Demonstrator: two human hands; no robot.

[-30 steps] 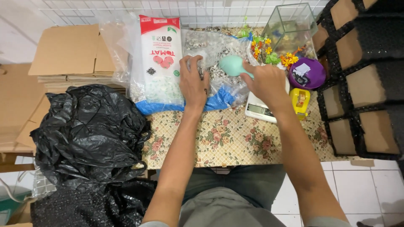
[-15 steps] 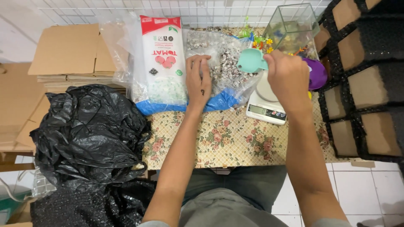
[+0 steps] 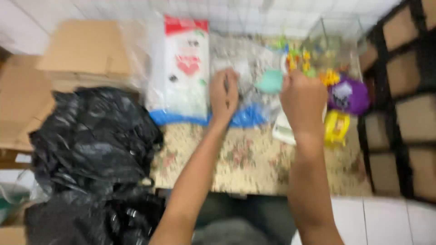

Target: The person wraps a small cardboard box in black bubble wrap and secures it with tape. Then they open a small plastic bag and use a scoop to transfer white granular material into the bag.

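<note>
The right hand [image 3: 303, 100] has a closed grip on a teal scoop [image 3: 270, 81], seemingly, while the left hand [image 3: 224, 94] presses flat on the clear bag [image 3: 247, 61].

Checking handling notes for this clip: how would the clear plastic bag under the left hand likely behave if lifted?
The clear plastic bag looks thin and crinkled, so probably floppy, sagging around its pale granular fill. That fill suggests it is fairly heavy for its size. The left hand presses on it; the glossy film may be slippery.
</note>
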